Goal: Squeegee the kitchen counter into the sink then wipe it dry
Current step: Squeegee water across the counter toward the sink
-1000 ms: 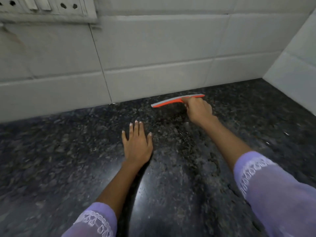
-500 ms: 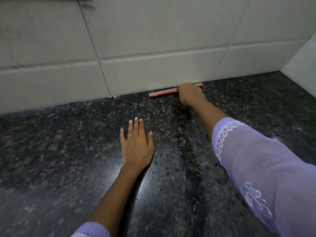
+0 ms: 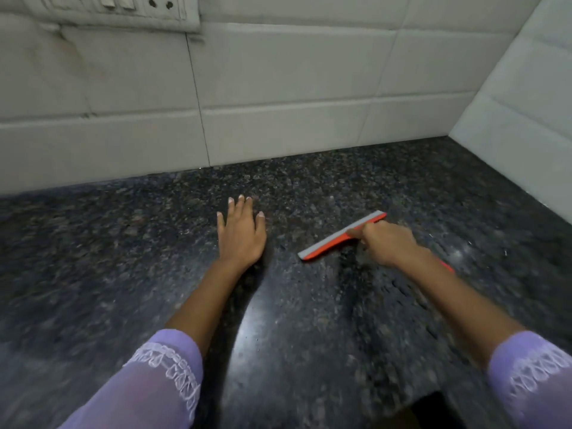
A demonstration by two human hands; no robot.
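Socket plate [image 3: 122, 9]: on the wall [image 3: 278, 97] at about 11 o'clock, top edge of view, white, several holes and switches visible.

Wall: pale tiles, runs across the top; a side wall [image 3: 523, 119] meets it at 2 o'clock, forming a corner.

Counter [image 3: 93, 258]: dark speckled stone, fills the lower two thirds. Glossy streak at 6 o'clock. Surface looks wet in patches near centre; cannot tell how much.

Left hand [image 3: 240, 233]: just left of centre, about 12 o'clock from the left sleeve [image 3: 154, 382]. Palm down, flat on the counter, fingers straight and close together, thumb out to the side. Holds nothing.

Squeegee [image 3: 332, 239]: right of centre, about 3 o'clock from the left hand, apart from it. Orange body, grey blade strip. Blade runs diagonally, low end toward 8 o'clock, high end toward 2 o'clock. Blade edge appears to sit on the counter, well off the wall.

Right hand [image 3: 387, 243]: fingers curled round the squeegee's handle, forefinger stretched along the orange back. Handle tip shows behind the wrist. Slight motion blur.

Right sleeve [image 3: 535, 376]: lilac, white trim, 4 o'clock corner.
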